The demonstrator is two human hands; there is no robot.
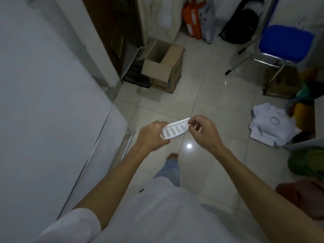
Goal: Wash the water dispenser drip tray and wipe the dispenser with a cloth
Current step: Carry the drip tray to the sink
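Drip tray carried above the tiled floor, the left hand clasping one end and the right hand pinching the other. Washing apparently comes next; it calls for a sink, none visible.

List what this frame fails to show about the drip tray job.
Head view:
- Water dispenser and cloth: out of frame.
- Drip tray: ends covered by left hand and right hand; cleanliness unreadable through blur.
- Cardboard box print: too small.
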